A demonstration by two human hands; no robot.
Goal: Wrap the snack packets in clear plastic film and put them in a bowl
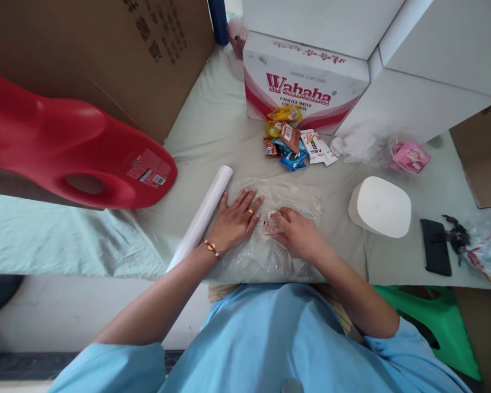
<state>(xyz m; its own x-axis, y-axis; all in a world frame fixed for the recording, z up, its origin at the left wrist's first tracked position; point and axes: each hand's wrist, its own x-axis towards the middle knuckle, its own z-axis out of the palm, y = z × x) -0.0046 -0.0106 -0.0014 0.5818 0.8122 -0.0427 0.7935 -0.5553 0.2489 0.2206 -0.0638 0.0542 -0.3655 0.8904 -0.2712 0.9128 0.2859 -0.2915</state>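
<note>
Both hands on worktop, pale green cloth cover (192, 131). L hand (237, 218) palm down, fingers extended & slightly apart, nothing held, flat on clear plastic sheet (297, 191); ring on one finger, red bracelet (211, 248) w/ gold-coloured piece at wrist. R hand (300, 232) narrower, fingers bent, thumb & fingertips at small printed piece (270, 224); whether pinched or only pressed, can't tell. Said piece lies btwn the two hands, over the plastic, partly covered by R fingers; print too small to read. Plastic is creased, directly in front of wearer, reaching approx. the near table edge. White roll (204, 213) lies diagonally just L of L hand. Beyond plastic: pile of snack pkts (292, 144), mixed colours (yellow, brown, blue, white), close in front of Wahaha carton (303, 90), red/white. To R of pile: crumpled clear wrap (360, 143) & pink pkt (411, 157). White container (382, 207), lid on, stands R of R hand, well apart from it. Far R: flat black item (436, 248), type unclear, w/ keys (457, 234) next to it. L side: lg. red jug (85, 147), moulded handle, label w/ barcode, in front of brown carton (106, 49).
</note>
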